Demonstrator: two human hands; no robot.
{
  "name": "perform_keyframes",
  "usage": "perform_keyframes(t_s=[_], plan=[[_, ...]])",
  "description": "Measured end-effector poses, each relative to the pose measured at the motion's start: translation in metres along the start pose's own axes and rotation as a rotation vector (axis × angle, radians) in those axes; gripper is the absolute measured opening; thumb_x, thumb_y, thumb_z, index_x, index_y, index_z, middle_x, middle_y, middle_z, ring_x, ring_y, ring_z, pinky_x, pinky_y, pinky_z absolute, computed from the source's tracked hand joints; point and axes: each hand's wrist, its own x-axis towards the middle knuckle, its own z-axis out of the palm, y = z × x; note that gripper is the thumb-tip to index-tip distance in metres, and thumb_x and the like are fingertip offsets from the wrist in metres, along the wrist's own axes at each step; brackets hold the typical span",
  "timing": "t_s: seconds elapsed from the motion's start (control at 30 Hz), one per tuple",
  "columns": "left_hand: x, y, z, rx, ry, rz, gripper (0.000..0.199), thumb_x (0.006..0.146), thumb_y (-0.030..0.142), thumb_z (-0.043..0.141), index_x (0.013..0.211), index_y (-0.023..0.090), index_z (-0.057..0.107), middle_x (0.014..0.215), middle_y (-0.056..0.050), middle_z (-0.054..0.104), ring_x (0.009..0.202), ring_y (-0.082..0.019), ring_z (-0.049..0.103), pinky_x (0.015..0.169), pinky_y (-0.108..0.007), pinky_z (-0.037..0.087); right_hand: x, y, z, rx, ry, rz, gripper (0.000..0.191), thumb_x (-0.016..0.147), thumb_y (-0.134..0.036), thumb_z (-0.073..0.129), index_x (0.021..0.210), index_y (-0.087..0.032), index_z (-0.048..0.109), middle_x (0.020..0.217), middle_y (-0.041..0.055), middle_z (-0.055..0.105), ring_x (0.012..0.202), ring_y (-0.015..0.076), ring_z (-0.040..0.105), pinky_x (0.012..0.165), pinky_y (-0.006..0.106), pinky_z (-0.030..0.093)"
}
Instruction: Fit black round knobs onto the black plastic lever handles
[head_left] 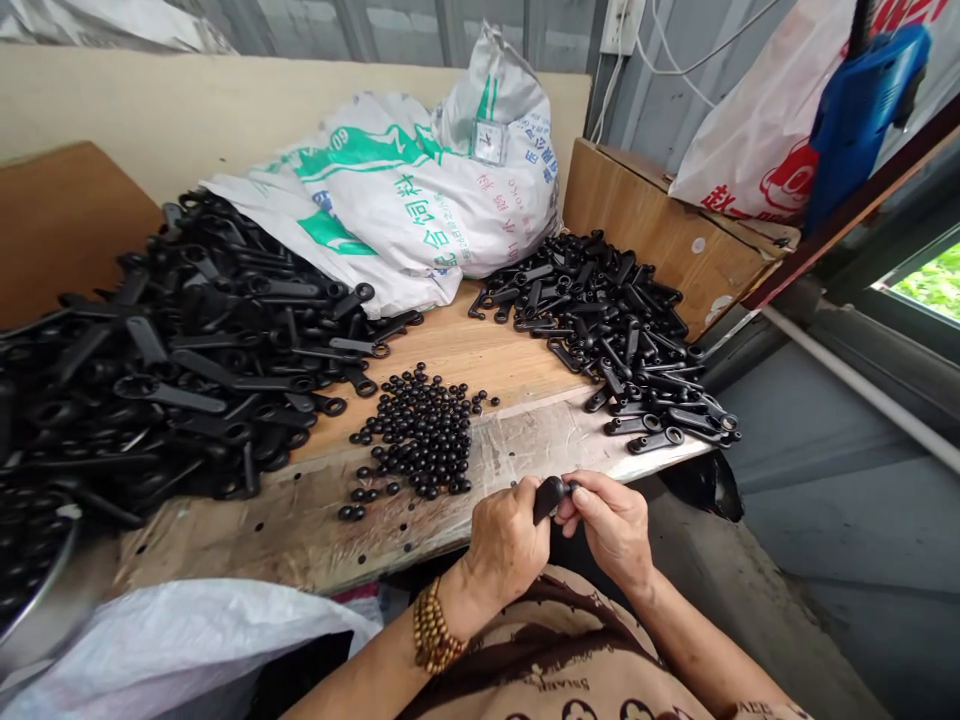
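Note:
In front of my body, at the table's near edge, my left hand (510, 535) grips a black plastic handle (550, 497) with a rounded end. The fingers of my right hand (611, 525) are closed at the handle's right side, pinching a small dark piece (570, 488) against it; that piece is mostly hidden by the fingertips. Just beyond my hands lies a spread of small black balls (424, 430). A large heap of black handles with ring ends (217, 340) lies to the left, and a smaller heap of similar black handles (637, 350) to the right.
A white printed sack (390, 190) lies at the back, with a small square clock (489, 142) on it. A metal bowl (56, 580) of black balls stands at the lower left. A blue power tool (866, 120) hangs at the upper right, beside a wooden box (630, 215).

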Motion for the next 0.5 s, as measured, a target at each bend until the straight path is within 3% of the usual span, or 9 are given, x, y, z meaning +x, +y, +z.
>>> perform_keyframes(t_s=[0.1,0.2,0.33,0.4,0.5], plan=[[-0.001,-0.004,0.004,-0.003,0.024,0.018,0.01,0.083,0.017,0.042,0.076,0.019,0.05,0.053,-0.002,0.061,0.049,-0.018,0.061,0.046,-0.025,0.039,0.001,0.004,0.004,0.036,0.029,0.021,0.016,0.077,-0.026,0.065,0.086,-0.014,0.069,0.055,0.0019,0.062,0.046,0.0111,0.057,0.04,0.019,0.046],[0.0,-0.011,0.009,0.034,0.034,0.013,0.011,0.081,0.015,0.042,0.074,0.019,0.05,0.051,-0.001,0.06,0.047,-0.02,0.061,0.044,-0.026,0.039,0.01,0.005,0.005,0.187,-0.023,0.191,0.021,0.073,-0.031,0.068,0.079,-0.012,0.067,0.049,0.0005,0.059,0.038,0.0103,0.053,0.03,0.016,0.038],[0.011,-0.017,0.013,-0.004,-0.112,0.019,0.016,0.082,0.013,0.037,0.083,0.019,0.052,0.053,0.0,0.061,0.049,-0.021,0.063,0.044,-0.027,0.043,0.026,-0.003,-0.007,0.134,-0.134,0.257,0.024,0.069,-0.033,0.07,0.076,-0.011,0.066,0.049,0.0001,0.058,0.038,0.0086,0.051,0.031,0.015,0.037],[0.016,-0.015,0.013,-0.079,-0.197,0.037,0.023,0.084,0.015,0.036,0.101,0.018,0.05,0.067,-0.002,0.067,0.061,-0.02,0.067,0.052,-0.026,0.049,0.031,-0.011,-0.016,0.025,-0.179,0.207,0.023,0.069,-0.033,0.07,0.077,-0.011,0.068,0.052,0.0003,0.059,0.042,0.0076,0.051,0.037,0.015,0.04],[0.017,-0.014,0.011,-0.154,-0.218,0.097,0.049,0.083,0.022,0.044,0.13,0.015,0.031,0.105,-0.01,0.066,0.095,-0.019,0.064,0.077,-0.028,0.053,0.033,-0.025,-0.033,-0.124,-0.196,0.132,0.021,0.071,-0.032,0.068,0.077,-0.012,0.07,0.054,-0.0001,0.059,0.046,0.0069,0.05,0.043,0.016,0.041]])
